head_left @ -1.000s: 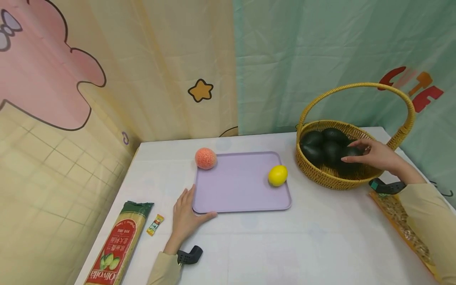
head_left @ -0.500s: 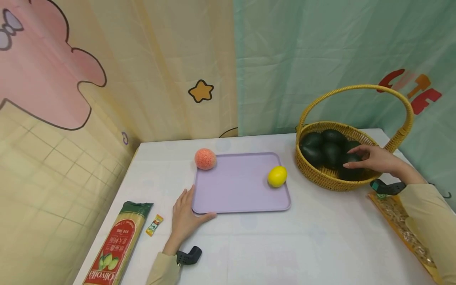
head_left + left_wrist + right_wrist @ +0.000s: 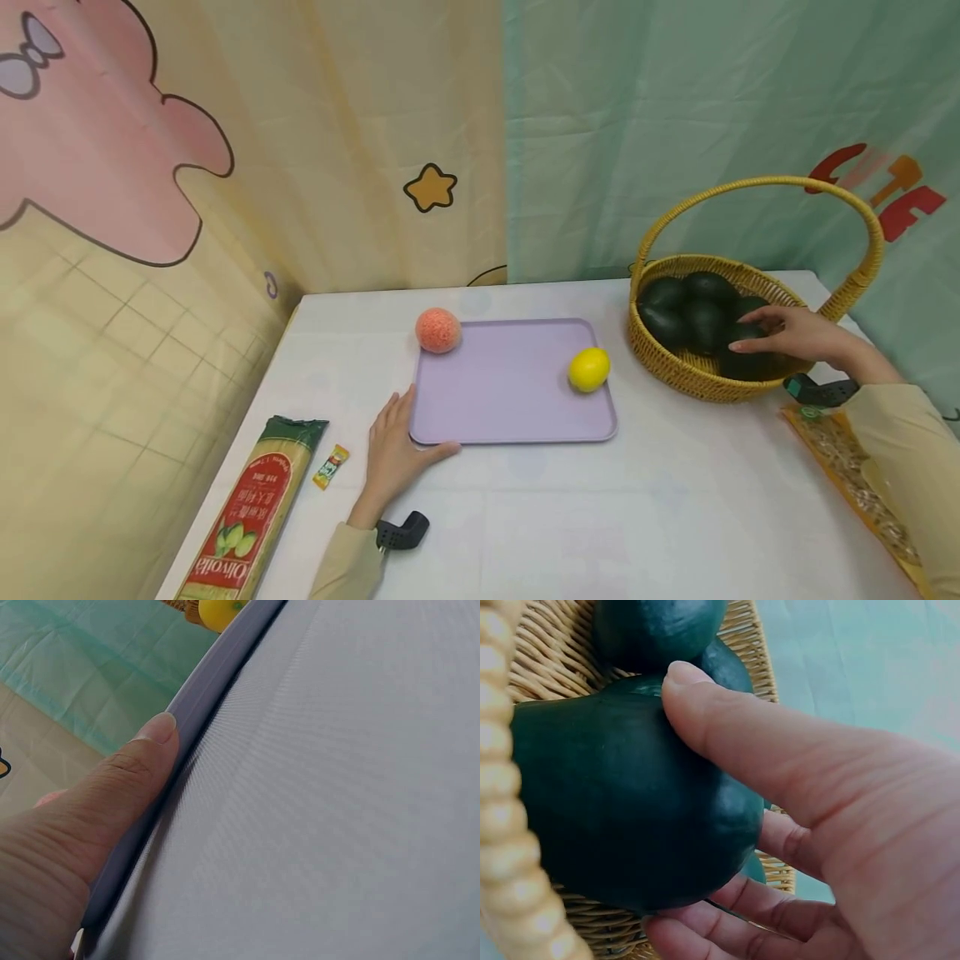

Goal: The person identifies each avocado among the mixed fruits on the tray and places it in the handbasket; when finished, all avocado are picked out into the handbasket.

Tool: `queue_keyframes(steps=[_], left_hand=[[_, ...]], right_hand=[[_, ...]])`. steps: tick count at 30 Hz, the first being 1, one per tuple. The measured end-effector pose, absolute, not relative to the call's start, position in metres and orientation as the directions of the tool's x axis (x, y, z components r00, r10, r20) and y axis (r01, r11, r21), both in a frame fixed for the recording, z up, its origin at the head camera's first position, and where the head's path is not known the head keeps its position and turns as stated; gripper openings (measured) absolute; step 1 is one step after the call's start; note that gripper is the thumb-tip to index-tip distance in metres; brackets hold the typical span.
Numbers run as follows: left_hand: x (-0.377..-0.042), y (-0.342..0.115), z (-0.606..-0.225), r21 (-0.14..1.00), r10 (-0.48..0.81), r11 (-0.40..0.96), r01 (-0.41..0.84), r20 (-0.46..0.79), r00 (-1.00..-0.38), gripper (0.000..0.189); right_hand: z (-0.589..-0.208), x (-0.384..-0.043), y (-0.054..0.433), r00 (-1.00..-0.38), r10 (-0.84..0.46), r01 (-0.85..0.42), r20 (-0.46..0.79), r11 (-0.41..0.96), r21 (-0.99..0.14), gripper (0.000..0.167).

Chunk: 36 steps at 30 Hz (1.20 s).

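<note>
My right hand (image 3: 806,337) reaches into a wicker basket (image 3: 678,375) and grips a dark green avocado (image 3: 630,802), thumb on one side and fingers curled round the other. Several more avocados (image 3: 663,327) lie beside it in the basket. My left hand (image 3: 397,450) rests at the near left corner of a lilac tray (image 3: 502,387), its fingers along the left side. In the left wrist view the thumb (image 3: 124,780) lies straight against the tray's edge. A yellow lemon (image 3: 588,370) sits at the tray's right side, and a bumpy coral ball (image 3: 438,331) at its far left corner.
A pack of spaghetti (image 3: 255,508) and a small sachet (image 3: 331,467) lie left of my left hand. An orange-edged bag (image 3: 847,467) lies partly under my right forearm. The basket's tall handle (image 3: 757,181) arches over it. Curtains (image 3: 360,125) hang behind the table.
My right hand has drawn the avocado slightly toward the basket's near side, showing more of another avocado behind it. The left hand stays at the tray. The head view has shifted a little.
</note>
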State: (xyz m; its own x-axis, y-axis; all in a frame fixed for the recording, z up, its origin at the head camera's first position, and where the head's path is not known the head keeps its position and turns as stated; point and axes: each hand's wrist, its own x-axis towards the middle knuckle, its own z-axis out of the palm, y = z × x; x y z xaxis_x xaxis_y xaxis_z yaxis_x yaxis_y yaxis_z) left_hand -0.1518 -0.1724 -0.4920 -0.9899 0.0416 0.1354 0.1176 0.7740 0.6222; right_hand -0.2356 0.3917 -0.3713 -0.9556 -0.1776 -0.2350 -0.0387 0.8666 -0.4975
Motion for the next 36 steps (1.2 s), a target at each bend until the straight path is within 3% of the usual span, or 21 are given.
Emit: queue_keyframes(steps=[36], left_hand=[[-0.1532,-0.1730,-0.4947,0.609,0.046,0.783,0.128,0.147,-0.988,0.116]], right_hand=[[-0.3781,-0.2350,0.3852,-0.977,-0.166,-0.082,-0.136,0.874,-0.478,0.065]])
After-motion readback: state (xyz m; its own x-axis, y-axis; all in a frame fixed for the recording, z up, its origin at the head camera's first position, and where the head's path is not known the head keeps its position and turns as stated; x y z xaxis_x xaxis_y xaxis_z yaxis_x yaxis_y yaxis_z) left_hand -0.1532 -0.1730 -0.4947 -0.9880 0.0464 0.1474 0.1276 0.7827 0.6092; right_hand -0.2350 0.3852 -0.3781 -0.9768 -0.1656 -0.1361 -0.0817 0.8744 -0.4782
